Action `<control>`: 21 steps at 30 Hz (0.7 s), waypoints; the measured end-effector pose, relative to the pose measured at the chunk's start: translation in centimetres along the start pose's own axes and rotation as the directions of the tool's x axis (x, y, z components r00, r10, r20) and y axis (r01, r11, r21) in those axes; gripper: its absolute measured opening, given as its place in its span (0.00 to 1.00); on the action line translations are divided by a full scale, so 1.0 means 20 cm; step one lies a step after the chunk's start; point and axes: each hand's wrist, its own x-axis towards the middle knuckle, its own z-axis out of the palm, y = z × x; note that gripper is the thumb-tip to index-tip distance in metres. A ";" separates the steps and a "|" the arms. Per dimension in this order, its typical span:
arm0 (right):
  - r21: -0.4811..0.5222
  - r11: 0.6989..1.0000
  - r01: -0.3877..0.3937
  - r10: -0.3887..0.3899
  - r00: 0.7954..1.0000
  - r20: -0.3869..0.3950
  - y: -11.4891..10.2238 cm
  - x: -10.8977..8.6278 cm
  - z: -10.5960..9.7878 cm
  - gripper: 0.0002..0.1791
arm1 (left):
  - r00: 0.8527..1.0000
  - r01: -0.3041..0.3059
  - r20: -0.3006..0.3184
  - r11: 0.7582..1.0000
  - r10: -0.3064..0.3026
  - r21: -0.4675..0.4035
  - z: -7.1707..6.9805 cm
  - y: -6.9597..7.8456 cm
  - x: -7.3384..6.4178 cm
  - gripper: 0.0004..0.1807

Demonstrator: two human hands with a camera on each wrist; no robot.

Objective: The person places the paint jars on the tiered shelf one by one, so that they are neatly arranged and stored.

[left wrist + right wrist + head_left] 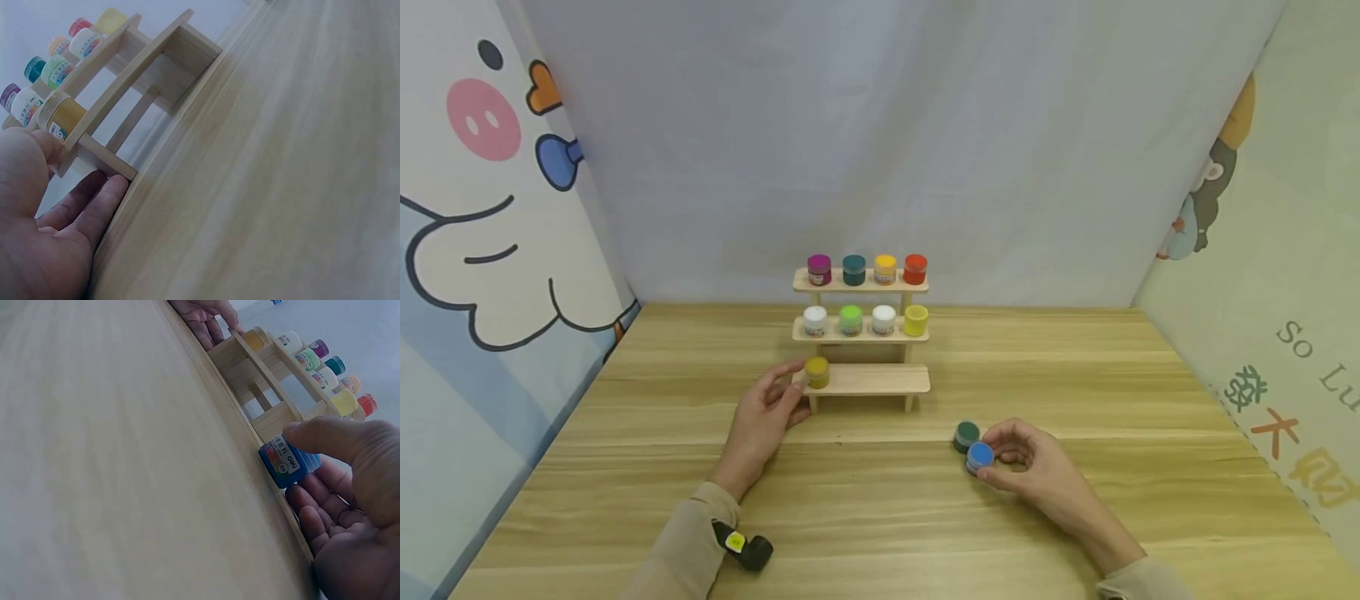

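A small paint jar with an ochre-yellow lid (817,372) stands at the left end of the bottom shelf of a three-tier wooden rack (872,380). The left hand (765,422) holds this jar at its left side between thumb and index finger; its other fingers (103,209) reach below the shelf beside the rack's leg. To the right in front of the rack, the right hand (1037,471) pinches a blue paint jar (289,461) between thumb and fingers, just above or on the table. A dark green paint jar (967,437) stands directly behind the blue one.
White, light green and yellow jars (915,321) line the middle shelf. Purple, teal, orange and red jars (915,269) fill the top shelf. The wooden table (865,517) meets a pale curtain (880,150) behind the rack. A black wrist camera (752,552) sits on the left sleeve.
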 end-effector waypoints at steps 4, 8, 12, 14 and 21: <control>-0.013 1.000 -0.005 0.005 1.000 -0.004 0.00 0.00 0.00 0.21 | 1.000 0.003 -0.002 1.000 -0.003 0.003 0.00 0.00 0.00 0.23; -0.016 1.000 -0.006 0.006 1.000 -0.002 0.00 0.00 0.00 0.21 | 1.000 0.003 -0.001 1.000 -0.003 0.005 0.00 0.00 0.00 0.23; -0.020 1.000 -0.008 0.008 1.000 -0.002 0.01 0.00 0.01 0.21 | 1.000 0.006 -0.001 1.000 -0.006 0.004 0.00 0.00 0.00 0.23; -0.021 1.000 -0.009 0.009 1.000 -0.003 0.00 0.00 0.01 0.21 | 1.000 0.007 -0.001 1.000 -0.007 0.003 0.00 0.00 0.00 0.23; -0.021 1.000 0.000 0.000 1.000 -0.008 0.00 0.00 0.01 0.20 | 1.000 0.000 -0.002 1.000 0.000 0.005 0.00 0.00 0.00 0.23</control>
